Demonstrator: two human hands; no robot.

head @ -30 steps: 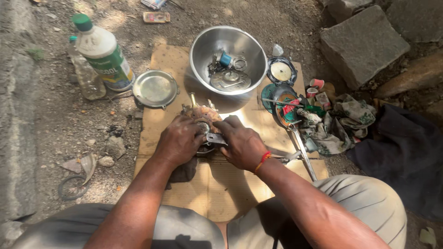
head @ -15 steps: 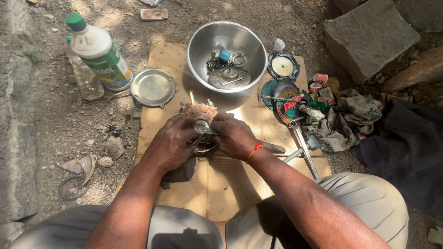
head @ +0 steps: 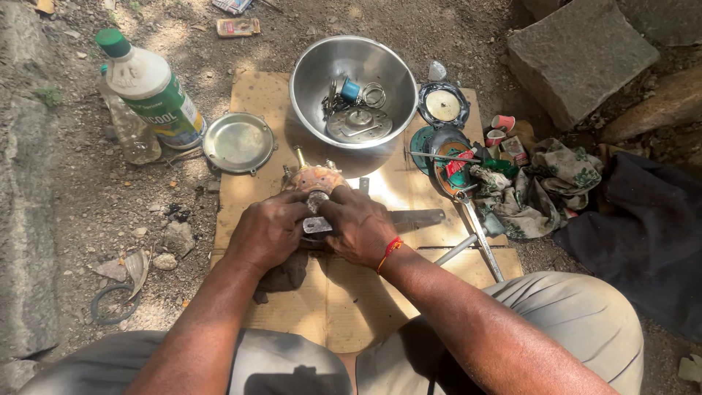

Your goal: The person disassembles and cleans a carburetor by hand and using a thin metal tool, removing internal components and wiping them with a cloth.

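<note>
A rusty orange metal machine part (head: 316, 180) with brass fittings lies on a sheet of cardboard (head: 351, 292) on the ground. My left hand (head: 268, 230) grips its left side. My right hand (head: 360, 227), with a red thread at the wrist, grips its right side and a small grey metal piece (head: 316, 224) at its near end. Both hands cover most of the part, so only its far end shows.
A steel bowl (head: 314, 69) holding small parts sits beyond the hands, with a round metal lid (head: 238, 142) and a white-and-green bottle (head: 152, 88) to the left. Tools, round covers and rags (head: 541, 183) lie to the right. A stone block (head: 581, 55) stands far right.
Both hands stay clasped on the part and shift only slightly. The view has tilted a little, so the bowl and bottle sit slightly higher in the picture.
</note>
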